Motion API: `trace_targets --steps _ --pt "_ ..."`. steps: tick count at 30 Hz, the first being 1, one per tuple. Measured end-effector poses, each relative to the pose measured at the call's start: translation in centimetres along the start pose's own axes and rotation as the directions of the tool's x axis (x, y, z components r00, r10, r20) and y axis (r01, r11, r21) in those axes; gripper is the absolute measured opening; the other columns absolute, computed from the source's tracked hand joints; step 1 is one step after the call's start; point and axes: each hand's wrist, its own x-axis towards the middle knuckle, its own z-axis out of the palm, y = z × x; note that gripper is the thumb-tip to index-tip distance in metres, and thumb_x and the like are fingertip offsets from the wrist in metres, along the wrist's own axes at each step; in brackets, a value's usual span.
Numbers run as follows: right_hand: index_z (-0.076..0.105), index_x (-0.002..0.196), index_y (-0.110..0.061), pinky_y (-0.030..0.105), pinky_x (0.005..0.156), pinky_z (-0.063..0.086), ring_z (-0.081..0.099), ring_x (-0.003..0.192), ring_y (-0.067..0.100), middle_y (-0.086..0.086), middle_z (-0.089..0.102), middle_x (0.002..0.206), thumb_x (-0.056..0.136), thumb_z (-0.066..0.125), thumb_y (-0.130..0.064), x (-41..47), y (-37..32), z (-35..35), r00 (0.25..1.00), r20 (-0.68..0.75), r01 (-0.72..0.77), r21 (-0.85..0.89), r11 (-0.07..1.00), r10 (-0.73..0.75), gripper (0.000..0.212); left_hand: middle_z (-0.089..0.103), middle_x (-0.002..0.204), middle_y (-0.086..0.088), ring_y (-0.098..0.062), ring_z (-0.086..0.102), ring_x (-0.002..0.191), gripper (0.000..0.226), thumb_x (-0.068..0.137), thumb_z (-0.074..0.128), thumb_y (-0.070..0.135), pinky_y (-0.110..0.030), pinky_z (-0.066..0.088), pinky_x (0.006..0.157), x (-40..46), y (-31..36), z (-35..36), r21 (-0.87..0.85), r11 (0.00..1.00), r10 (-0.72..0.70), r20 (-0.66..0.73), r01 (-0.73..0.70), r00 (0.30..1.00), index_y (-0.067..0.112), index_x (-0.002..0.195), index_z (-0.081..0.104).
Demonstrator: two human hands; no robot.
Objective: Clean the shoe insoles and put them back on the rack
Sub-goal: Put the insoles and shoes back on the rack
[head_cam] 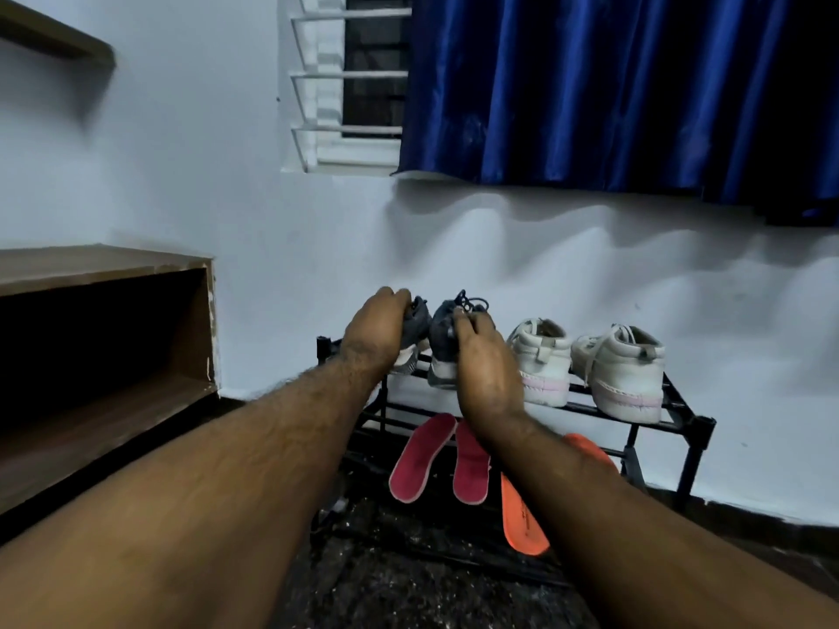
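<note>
- Blue curtain [613,93] hangs on the right over a barred window [354,84], above the white wall [181,174].
- Brown wooden shelf unit [104,338] stands at the left against the wall, its open side toward the camera.
- Black metal shoe rack [681,422] stands on the dark speckled floor [386,583] below the window, near the wall.
- Two white sneakers [622,370] sit side by side on the right part of the top tier, heels toward the camera.
- Two dark grey sneakers [442,340] are at the left part of the same tier; they look slightly lifted or tilted, but I cannot tell if they touch the bars.
- The left hand [374,335] holds the left grey sneaker, its grip curled over the heel.
- The right hand [483,365] holds the right grey sneaker, fingers closed near the laces.
- Two pink insoles [422,460] lean against the lower bars of the rack, close together.
- One orange insole [522,519] leans just to their right; a second orange one [590,451] shows partly behind the right forearm.
</note>
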Motion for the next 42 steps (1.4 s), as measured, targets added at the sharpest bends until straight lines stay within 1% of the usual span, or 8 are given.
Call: trace_targets --steps 2,5,11,15,21,26,30,42 --pt "0.018 0.156 -0.014 0.036 0.092 0.052 0.045 0.125 0.026 0.007 0.024 0.157 0.075 0.062 0.018 -1.0 -0.2 -0.2 0.999 0.029 0.027 -0.016 1.0 -0.026 0.097 0.049 0.116 -0.011 -0.029 0.056 0.098 0.034 0.087 0.06 0.004 -0.044 0.052 0.079 -0.8 -0.4 0.4 0.064 0.998 0.029 -0.039 -0.027 0.999 0.01 0.118 0.05" --pt "0.008 0.158 -0.015 0.038 0.087 0.054 0.038 0.129 0.028 0.003 0.006 0.165 0.076 0.052 0.021 -2.5 -0.5 -1.0 0.997 0.069 0.024 -0.046 0.999 -0.021 0.1 0.047 0.128 -0.01 -0.03 0.057 0.103 0.053 0.079 0.058 -0.011 -0.041 0.048 0.07 -2.4 -0.1 -0.4 0.159 0.987 0.031 -0.04 -0.025 0.999 0.011 0.126 0.044" --pt "0.023 0.155 -0.013 0.04 0.1 0.046 0.042 0.128 0.032 0.003 0.026 0.161 0.08 0.049 0.012 -4.4 -1.2 -6.0 0.993 0.117 0.005 -0.073 0.997 0.004 0.083 0.057 0.128 -0.007 -0.026 0.056 0.114 0.044 0.085 0.058 -0.006 -0.032 0.04 0.093 -6.0 2.9 -5.5 0.348 0.933 0.105 -0.027 -0.089 0.994 0.012 0.125 0.05" --pt "0.028 0.153 -0.012 0.042 0.105 0.044 0.043 0.129 0.033 0.004 0.033 0.157 0.089 0.055 0.0 -5.5 -2.0 -10.1 0.986 0.16 -0.04 -0.057 0.998 0.049 0.07 0.061 0.122 -0.01 -0.029 0.057 0.109 0.033 0.091 0.054 -0.002 -0.031 0.037 0.084 -9.4 6.1 -9.2 0.311 0.943 0.116 0.012 -0.114 0.993 0.01 0.122 0.055" --pt "0.043 0.142 -0.016 0.043 0.096 0.048 0.048 0.12 0.031 0.003 0.051 0.14 0.089 0.062 -0.011 -10.0 -2.7 -16.2 0.972 0.227 -0.047 -0.054 0.997 0.059 0.056 0.061 0.124 -0.009 -0.028 0.059 0.113 0.043 0.086 0.053 -0.008 -0.036 0.044 0.089 -15.8 10.4 -11.5 0.317 0.935 0.147 0.07 -0.162 0.987 0.011 0.124 0.054" --pt "0.046 0.14 -0.016 0.043 0.094 0.05 0.051 0.119 0.031 0.004 0.049 0.14 0.092 0.064 -0.022 -14.8 -1.6 -19.3 0.968 0.242 -0.058 -0.066 0.996 0.073 0.052 0.061 0.122 -0.009 -0.028 0.059 0.113 0.04 0.087 0.06 -0.002 -0.035 0.043 0.092 -20.1 13.3 -11.5 0.314 0.916 0.228 0.105 -0.25 0.968 0.012 0.124 0.052" --pt "0.048 0.135 -0.016 0.042 0.086 0.05 0.051 0.116 0.03 0.004 0.049 0.137 0.092 0.062 -0.02 -18.6 -0.1 -20.9 0.962 0.248 -0.088 -0.097 0.991 0.11 0.045 0.063 0.121 -0.009 -0.029 0.061 0.111 0.029 0.094 0.063 0.017 -0.036 0.044 0.09 -23.2 15.0 -10.8 0.304 0.912 0.252 0.115 -0.275 0.961 0.013 0.12 0.053" --pt "0.042 0.143 -0.015 0.048 0.096 0.05 0.049 0.127 0.033 0.008 0.041 0.15 0.091 0.061 -0.021 -27.7 3.6 -22.7 0.93 0.337 -0.077 -0.205 0.976 0.144 0.055 0.06 0.129 -0.009 -0.027 0.055 0.122 0.041 0.091 0.056 0.005 -0.039 0.036 0.107 -31.6 18.9 -5.7 0.17 0.93 0.285 0.225 -0.326 0.932 0.011 0.131 0.051"
